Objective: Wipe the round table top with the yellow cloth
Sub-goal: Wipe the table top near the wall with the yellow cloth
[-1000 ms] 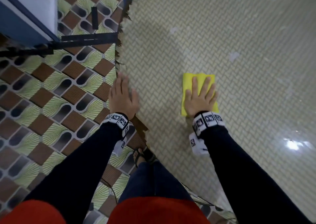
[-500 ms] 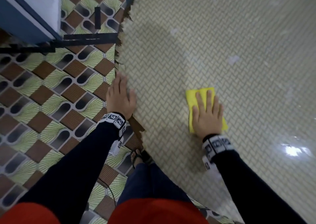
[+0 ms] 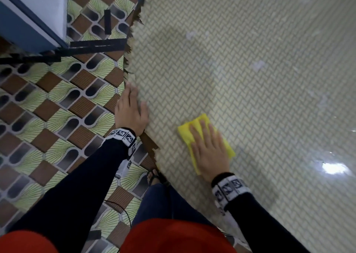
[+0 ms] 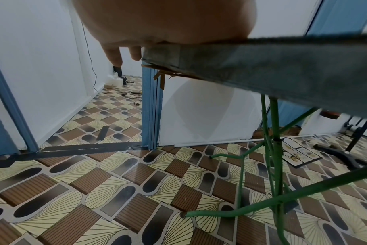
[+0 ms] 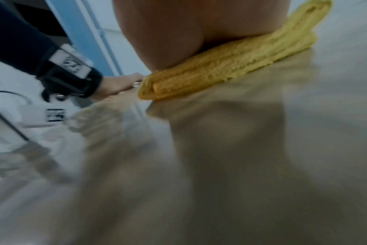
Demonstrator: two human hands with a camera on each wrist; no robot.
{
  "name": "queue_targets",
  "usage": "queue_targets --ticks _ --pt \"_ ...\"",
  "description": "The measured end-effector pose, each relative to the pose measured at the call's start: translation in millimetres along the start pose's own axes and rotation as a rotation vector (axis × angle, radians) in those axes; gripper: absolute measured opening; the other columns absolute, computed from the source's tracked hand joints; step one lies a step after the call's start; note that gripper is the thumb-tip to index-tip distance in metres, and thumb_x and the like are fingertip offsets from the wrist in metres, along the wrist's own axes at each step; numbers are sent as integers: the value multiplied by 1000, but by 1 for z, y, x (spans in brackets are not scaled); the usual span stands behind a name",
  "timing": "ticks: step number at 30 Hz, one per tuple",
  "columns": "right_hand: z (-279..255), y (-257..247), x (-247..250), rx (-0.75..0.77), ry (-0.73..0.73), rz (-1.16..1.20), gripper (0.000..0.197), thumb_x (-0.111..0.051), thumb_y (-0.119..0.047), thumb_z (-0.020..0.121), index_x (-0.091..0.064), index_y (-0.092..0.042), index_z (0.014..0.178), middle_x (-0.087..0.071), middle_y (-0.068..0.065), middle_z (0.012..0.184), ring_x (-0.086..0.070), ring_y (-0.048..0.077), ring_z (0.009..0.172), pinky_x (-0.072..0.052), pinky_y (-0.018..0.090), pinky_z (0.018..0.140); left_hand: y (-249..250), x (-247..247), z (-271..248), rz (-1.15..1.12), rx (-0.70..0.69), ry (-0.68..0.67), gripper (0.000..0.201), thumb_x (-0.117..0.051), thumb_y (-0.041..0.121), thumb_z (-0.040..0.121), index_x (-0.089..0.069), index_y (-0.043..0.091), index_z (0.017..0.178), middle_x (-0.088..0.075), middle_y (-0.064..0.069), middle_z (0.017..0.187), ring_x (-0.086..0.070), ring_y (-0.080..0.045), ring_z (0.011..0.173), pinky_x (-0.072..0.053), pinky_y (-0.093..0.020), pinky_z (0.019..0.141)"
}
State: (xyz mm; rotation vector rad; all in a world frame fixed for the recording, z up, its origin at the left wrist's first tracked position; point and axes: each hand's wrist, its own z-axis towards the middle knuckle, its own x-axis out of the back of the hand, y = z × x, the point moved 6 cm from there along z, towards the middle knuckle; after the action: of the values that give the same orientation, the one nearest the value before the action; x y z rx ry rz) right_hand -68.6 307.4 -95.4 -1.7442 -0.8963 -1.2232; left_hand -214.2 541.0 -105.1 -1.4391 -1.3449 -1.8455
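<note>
The round table top (image 3: 250,79) has a pale woven pattern and fills the right of the head view. A folded yellow cloth (image 3: 185,132) lies on it near the front edge. My right hand (image 3: 207,148) presses flat on the cloth with straight fingers. In the right wrist view the palm sits on the folded cloth (image 5: 230,66). My left hand (image 3: 131,112) rests flat on the table's frayed left edge (image 3: 133,75). The left wrist view shows that hand's fingers (image 4: 113,53) reaching past the table rim (image 4: 262,66).
Patterned floor tiles (image 3: 48,108) lie to the left. A blue and white wall panel (image 3: 28,11) stands at the top left with black tape strips (image 3: 96,45) at its foot. Green table legs (image 4: 272,149) stand under the top. My foot (image 3: 154,176) is by the edge.
My right hand has slid the yellow cloth toward me and slightly rightward across the table. My left hand has stayed on the table's edge.
</note>
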Motion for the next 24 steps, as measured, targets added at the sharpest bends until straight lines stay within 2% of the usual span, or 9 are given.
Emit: queue_targets --ticks 4,7,9,11,13,15,17,21,24 --pt "40 66 21 -324 60 0 55 -21 -46 100 -28 -26 151 -21 10 158 -20 35 144 -13 51 117 0 0 1 5 -3 -31 63 -28 44 98 -13 18 154 -14 -7 161 -21 -28 146 -24 -52 116" --pt "109 68 33 -445 10 97 56 -16 -48 101 -10 -29 153 2 9 161 3 32 148 4 50 118 -1 0 2 8 -10 -40 64 -29 45 98 -11 18 154 -14 -8 161 -21 -28 146 -23 -51 116" --pt "145 44 30 -392 -41 113 55 -16 -45 103 0 -30 153 12 8 161 10 31 147 7 49 118 -1 0 2 -4 -7 -45 65 -32 43 98 -13 16 154 -14 -9 161 -20 -28 146 -22 -50 116" --pt "151 7 23 -261 -49 73 55 -11 -45 102 1 -29 153 10 8 161 6 31 147 6 47 118 -1 0 2 -5 -9 -43 66 -32 43 97 -15 15 154 -14 -8 161 -19 -27 146 -22 -50 117" --pt "124 -29 11 -95 -65 32 56 -4 -45 99 1 -28 153 7 7 161 4 30 148 6 45 118 -2 0 2 21 3 -46 65 -29 44 97 -15 15 154 -13 -6 162 -17 -24 147 -18 -53 117" --pt "81 -45 3 44 -83 25 55 -9 -42 101 -4 -28 153 4 5 161 4 27 148 3 43 119 -2 -2 3 83 33 -66 66 -24 46 97 -13 17 155 -10 -2 162 -14 -22 148 -7 -58 117" --pt "46 -31 3 47 -39 55 52 -19 -40 103 -15 -29 153 -5 2 161 -3 24 148 -3 43 119 -3 -1 2 106 43 -76 66 -21 48 97 -13 17 154 -9 -1 162 -13 -25 148 -2 -63 115" --pt "46 28 18 -293 41 33 51 -22 -41 102 -25 -28 152 -18 5 159 -17 29 146 -11 47 119 -5 14 12 30 -30 -59 66 -22 47 96 -21 11 151 -18 -6 160 -16 -29 147 -5 -62 115" --pt "108 43 32 -531 46 116 58 -10 -48 98 -11 -31 153 -1 5 162 0 27 148 2 48 118 -11 25 42 -40 -101 -18 64 -25 43 97 -28 4 147 -23 -11 158 -21 -30 146 -17 -58 116"
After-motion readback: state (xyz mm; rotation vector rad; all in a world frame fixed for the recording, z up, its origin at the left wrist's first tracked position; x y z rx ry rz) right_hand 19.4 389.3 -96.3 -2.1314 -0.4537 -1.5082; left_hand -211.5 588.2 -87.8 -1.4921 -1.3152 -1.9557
